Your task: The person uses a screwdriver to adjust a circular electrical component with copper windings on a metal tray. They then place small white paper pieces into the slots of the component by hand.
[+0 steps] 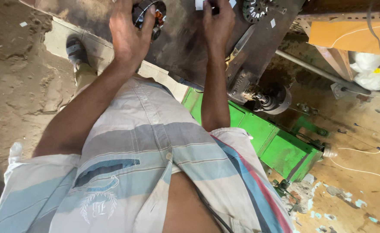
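Head view: the left hand (128,32) was laid over a stator (149,15) near the counter (185,47) far edge, fingers spread, not clamped. The right hand (218,23) was pinched on white paper (200,4), just right of the stator; the left was nearer.

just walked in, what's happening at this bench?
A person in a striped shirt stands over a dark metal worktable, looking straight down. The left hand rests on a round motor stator with copper windings at the table's far edge. The right hand pinches small white slips of paper beside it. Another toothed round part lies to the right. A green metal frame sits on the floor below the table.
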A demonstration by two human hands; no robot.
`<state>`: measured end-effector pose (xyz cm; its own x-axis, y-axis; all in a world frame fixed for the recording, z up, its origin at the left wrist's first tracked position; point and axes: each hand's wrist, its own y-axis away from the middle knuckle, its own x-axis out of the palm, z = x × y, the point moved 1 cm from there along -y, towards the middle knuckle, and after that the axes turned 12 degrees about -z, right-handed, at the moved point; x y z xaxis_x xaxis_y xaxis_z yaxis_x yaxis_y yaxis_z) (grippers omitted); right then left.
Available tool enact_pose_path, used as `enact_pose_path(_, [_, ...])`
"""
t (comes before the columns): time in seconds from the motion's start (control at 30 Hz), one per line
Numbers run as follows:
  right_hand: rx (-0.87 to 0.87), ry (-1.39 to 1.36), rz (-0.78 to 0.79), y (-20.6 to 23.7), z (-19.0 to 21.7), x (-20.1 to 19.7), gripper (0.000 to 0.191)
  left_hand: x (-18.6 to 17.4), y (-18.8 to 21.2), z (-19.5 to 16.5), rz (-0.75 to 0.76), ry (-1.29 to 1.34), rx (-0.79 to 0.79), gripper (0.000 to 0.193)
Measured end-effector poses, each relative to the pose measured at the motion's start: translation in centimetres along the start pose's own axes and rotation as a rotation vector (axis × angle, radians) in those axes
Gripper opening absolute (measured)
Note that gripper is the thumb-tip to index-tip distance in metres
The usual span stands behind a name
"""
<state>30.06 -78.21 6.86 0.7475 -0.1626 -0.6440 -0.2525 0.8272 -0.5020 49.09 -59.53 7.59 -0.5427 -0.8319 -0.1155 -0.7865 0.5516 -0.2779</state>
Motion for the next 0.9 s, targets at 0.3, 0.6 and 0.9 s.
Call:
enact_pose_path(0.3, [0.213,0.161,-0.054,1.7,1.0,1.8,0.023,0.2,-0.1,0.6,0.076,-0.039,0.028,0.019])
enact_pose_path(0.6, [0.442,-0.686,0.000,2.2,0.1,0.8,0.020,0.4,-2.7,1.2,0.329,-0.077,0.067,0.053])
enact_pose_path(0.9, [0.423,-1.002,0.192,6.5,8.0,2.7,0.022,0.1,-0.3,2.7,0.143,0.078,0.013,0.052])
